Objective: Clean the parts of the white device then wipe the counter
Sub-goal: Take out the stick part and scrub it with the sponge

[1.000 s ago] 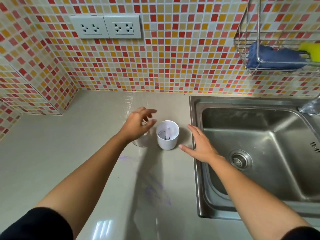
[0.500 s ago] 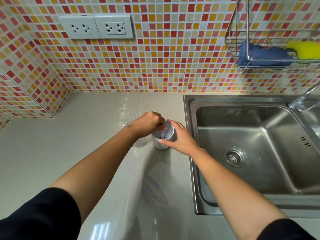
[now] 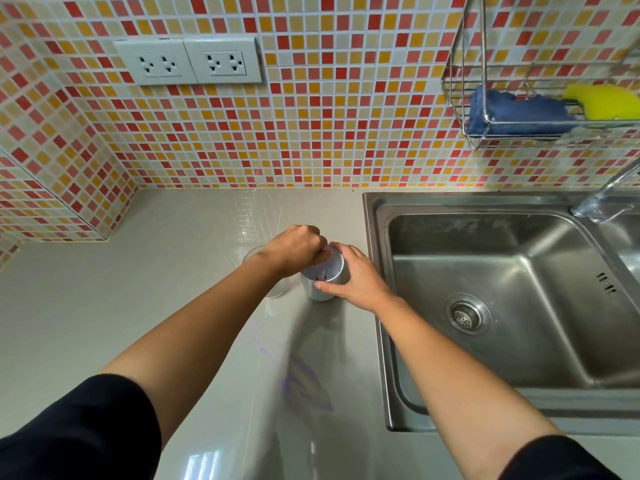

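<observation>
The white cup-shaped device [image 3: 320,289] stands upright on the grey counter [image 3: 138,306], just left of the sink. My right hand [image 3: 356,278] wraps around its right side and grips it. My left hand [image 3: 294,249] is over its open top, fingers pinched down inside on a small inner part that I can barely see. A clear cup [image 3: 273,289] stands right behind my left wrist, mostly hidden. Purple smears [image 3: 304,382] mark the counter nearer to me.
A steel sink [image 3: 502,306] with a drain fills the right side, and its tap [image 3: 602,199] is at the back right. A wire rack [image 3: 540,109] on the tiled wall holds a blue cloth and a yellow sponge. Two sockets [image 3: 188,62] sit on the wall.
Both hands closed in on the white device: the right hand went from flat on the sink edge to gripping its side, and the left hand's fingers dipped into its top.
</observation>
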